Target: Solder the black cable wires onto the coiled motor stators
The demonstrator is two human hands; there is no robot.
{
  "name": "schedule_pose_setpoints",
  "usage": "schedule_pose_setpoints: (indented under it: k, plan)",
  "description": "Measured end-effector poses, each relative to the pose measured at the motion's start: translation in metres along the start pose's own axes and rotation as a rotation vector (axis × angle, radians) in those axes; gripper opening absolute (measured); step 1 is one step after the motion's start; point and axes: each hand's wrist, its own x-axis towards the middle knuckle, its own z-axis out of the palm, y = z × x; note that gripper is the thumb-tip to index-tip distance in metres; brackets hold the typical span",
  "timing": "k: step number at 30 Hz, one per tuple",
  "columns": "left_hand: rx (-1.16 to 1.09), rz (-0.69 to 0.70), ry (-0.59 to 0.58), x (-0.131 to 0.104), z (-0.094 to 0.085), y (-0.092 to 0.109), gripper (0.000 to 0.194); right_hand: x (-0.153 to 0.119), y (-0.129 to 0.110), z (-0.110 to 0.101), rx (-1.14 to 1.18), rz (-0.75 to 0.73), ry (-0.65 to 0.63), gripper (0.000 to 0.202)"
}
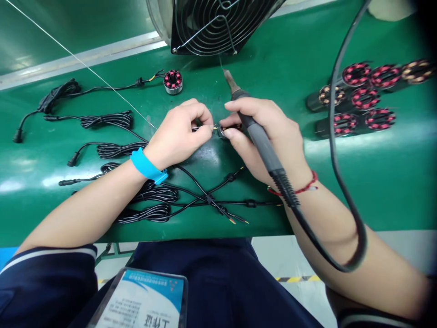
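My left hand (pixel 186 132) is closed in a pinch on the thin wire end of a black cable, just left of a small motor stator (pixel 223 132). My right hand (pixel 269 136) grips that stator with thumb and fingertips, so most of it is hidden. The same hand also carries a soldering iron (pixel 257 136), which lies across it with the tip pointing up and away, toward the fan. Wire end and stator meet or nearly meet between my hands; I cannot tell whether they are joined.
A fan (pixel 218 27) stands at the back. A stator wired to a cable (pixel 173 81) lies behind my left hand. Several stators (pixel 365 98) are grouped at right. Bundled black cables (pixel 153 195) lie at left and in front. The iron's cord (pixel 336 136) loops over my right forearm.
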Motion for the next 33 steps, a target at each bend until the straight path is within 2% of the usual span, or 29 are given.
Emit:
schedule_pose_setpoints:
  k: [6, 14, 19, 27, 33]
  plan:
    - [0.013, 0.004, 0.018, 0.000, 0.000, 0.002, 0.012, 0.006, 0.010, 0.010, -0.093, -0.067, -0.042, 0.036]
    - [-0.155, -0.080, -0.019, 0.001, -0.002, 0.002, 0.011, 0.005, 0.009, 0.012, -0.129, -0.024, 0.079, 0.041]
    - [-0.172, -0.076, -0.015, 0.002, -0.002, 0.001, 0.012, 0.001, 0.010, 0.013, -0.110, -0.088, 0.025, 0.044]
    - [-0.184, -0.013, 0.038, 0.001, -0.001, -0.005, 0.009, 0.005, 0.008, 0.018, -0.051, -0.100, 0.029, 0.044]
    - [-0.055, 0.156, 0.027, -0.002, -0.007, -0.003, 0.007, 0.006, 0.007, 0.019, 0.124, -0.037, 0.076, 0.040]
